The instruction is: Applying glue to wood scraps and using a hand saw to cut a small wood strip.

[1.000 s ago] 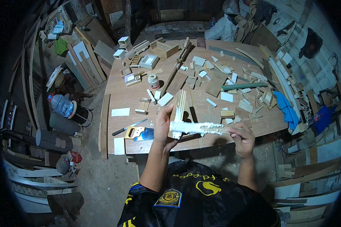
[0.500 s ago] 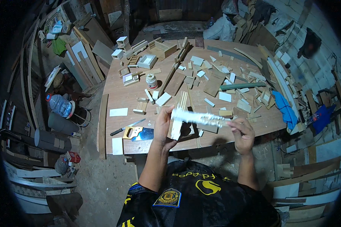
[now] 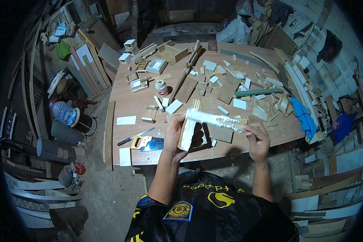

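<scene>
My right hand [image 3: 258, 141] pinches the bare brown end of a flat stick [image 3: 215, 119], which is thickly coated along its length with lumpy white paste. The stick's far end lies against a small wooden piece [image 3: 187, 135] whose upper face is smeared white. My left hand [image 3: 174, 132] is closed around this piece, which I hold above the table's near edge. Narrow wooden strips [image 3: 196, 104] stick out beyond it. Part of the piece's shape is hidden by the stick. An uncapped jar [image 3: 161, 87] with white residue at its mouth stands further back to the left.
On the wooden table [image 3: 149, 111] lie a yellow-handled saw [image 3: 148, 143], a black-handled file or knife [image 3: 135, 136] and many wood offcuts. Small boxes [image 3: 157, 65] stand at the back left. A blue cloth [image 3: 303, 117] hangs over the right edge.
The coated stick has shifted slightly, its left end now resting over the top of the wooden piece. Both hands keep their holds and have hardly moved.
</scene>
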Demonstrator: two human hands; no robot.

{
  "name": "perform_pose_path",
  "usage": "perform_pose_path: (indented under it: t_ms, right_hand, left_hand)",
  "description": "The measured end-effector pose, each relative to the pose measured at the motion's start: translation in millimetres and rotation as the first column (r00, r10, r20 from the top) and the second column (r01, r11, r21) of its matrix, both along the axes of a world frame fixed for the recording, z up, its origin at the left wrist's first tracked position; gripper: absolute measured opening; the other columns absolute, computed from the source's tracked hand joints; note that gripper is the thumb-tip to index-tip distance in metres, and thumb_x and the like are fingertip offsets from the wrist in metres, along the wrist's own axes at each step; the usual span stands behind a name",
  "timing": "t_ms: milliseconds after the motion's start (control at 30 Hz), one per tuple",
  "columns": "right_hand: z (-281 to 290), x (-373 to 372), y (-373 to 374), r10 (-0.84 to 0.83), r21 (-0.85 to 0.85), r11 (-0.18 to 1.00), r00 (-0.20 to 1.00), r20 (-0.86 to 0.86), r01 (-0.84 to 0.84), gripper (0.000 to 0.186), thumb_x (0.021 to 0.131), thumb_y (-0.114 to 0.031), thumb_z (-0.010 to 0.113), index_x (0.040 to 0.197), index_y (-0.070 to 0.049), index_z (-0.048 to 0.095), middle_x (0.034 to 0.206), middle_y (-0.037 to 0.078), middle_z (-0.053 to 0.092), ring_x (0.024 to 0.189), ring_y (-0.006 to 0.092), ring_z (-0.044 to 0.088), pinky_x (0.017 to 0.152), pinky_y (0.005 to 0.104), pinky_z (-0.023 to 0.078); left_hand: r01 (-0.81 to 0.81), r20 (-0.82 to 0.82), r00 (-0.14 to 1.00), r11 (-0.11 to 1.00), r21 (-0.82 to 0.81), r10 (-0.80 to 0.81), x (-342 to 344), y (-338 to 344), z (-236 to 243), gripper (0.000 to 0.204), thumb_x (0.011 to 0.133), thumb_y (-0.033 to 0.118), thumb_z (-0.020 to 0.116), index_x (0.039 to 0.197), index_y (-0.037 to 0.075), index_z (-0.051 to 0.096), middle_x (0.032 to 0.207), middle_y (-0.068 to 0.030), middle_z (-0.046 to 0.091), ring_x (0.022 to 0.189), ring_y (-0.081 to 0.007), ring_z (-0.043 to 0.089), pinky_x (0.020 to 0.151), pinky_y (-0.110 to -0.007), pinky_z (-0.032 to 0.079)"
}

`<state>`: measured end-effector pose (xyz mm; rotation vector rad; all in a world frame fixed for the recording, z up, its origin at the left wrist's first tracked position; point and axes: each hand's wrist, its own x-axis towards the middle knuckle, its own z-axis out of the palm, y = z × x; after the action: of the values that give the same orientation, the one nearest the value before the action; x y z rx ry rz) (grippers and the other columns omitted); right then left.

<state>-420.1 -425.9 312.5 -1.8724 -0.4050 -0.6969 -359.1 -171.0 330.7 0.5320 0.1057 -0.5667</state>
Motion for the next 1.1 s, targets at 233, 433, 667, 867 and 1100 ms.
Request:
perform_pose_path:
  t_ms: [233, 433, 667, 867, 1100]
  right_hand:
    - [-5.8, -10.8, 0.8, 0.040, 0.109, 0.994, 0.997, -0.065, -0.032, 0.020, 0.091, -0.014, 0.067, 0.106, -0.003, 0.074, 0.087, 0.007, 0.066, 0.076, 0.0151, 0.057, 0.069, 0.0266, 0.044]
    - [1.7, -2.3, 4.4, 0.149, -0.033, 0.988, 0.989, -0.013, -0.150, 0.019, 0.089, -0.008, 0.068, 0.106, -0.004, 0.075, 0.085, 0.007, 0.065, 0.075, 0.0154, 0.057, 0.069, 0.0273, 0.044]
    - [-3.0, 11.9, 5.3, -0.135, 0.028, 0.990, 0.991, -0.002, 0.135, 0.020, 0.092, -0.009, 0.066, 0.110, -0.003, 0.073, 0.090, 0.008, 0.065, 0.077, 0.0126, 0.055, 0.068, 0.0247, 0.042]
    - [1.6, -9.1, 4.1, 0.015, 0.031, 0.999, 1.000, 0.023, -0.016, 0.021, 0.093, -0.012, 0.066, 0.110, -0.003, 0.073, 0.088, 0.008, 0.065, 0.078, 0.0143, 0.057, 0.069, 0.0252, 0.043]
    - [2.0, 4.2, 7.9, -0.069, -0.014, 0.998, 0.998, 0.001, 0.069, 0.020, 0.092, -0.009, 0.066, 0.109, -0.002, 0.072, 0.089, 0.009, 0.066, 0.078, 0.0153, 0.058, 0.071, 0.0249, 0.043]
  left_hand:
    - [-0.063, -0.060, 0.996, 0.997, 0.036, 0.065, 2.1, 3.3, 2.4, 0.033, 0.093, 0.035, 0.046, 0.105, 0.009, 0.062, 0.060, -0.0037, 0.057, 0.046, -0.0177, 0.053, 0.041, -0.032, 0.043]
    - [0.022, 0.067, 0.998, 0.998, -0.063, -0.018, 1.1, 13.4, -1.8, 0.036, 0.099, 0.034, 0.041, 0.098, 0.006, 0.063, 0.073, -0.0105, 0.067, 0.060, -0.0229, 0.068, 0.052, -0.033, 0.058]
    - [0.101, 0.103, 0.990, 0.990, -0.095, -0.091, 3.5, 15.0, -10.1, 0.038, 0.098, 0.036, 0.042, 0.100, 0.005, 0.063, 0.075, -0.0104, 0.066, 0.055, -0.0209, 0.064, 0.046, -0.031, 0.052]
    - [0.088, 0.120, 0.990, 0.988, -0.126, -0.073, 5.5, 23.5, -19.2, 0.037, 0.098, 0.035, 0.042, 0.101, 0.004, 0.063, 0.077, -0.0111, 0.067, 0.057, -0.0207, 0.065, 0.048, -0.032, 0.054]
    - [0.105, 0.121, 0.988, 0.990, -0.094, -0.094, 2.7, 24.0, -19.3, 0.038, 0.097, 0.034, 0.044, 0.102, 0.002, 0.063, 0.075, -0.0108, 0.067, 0.058, -0.0203, 0.067, 0.050, -0.031, 0.056]
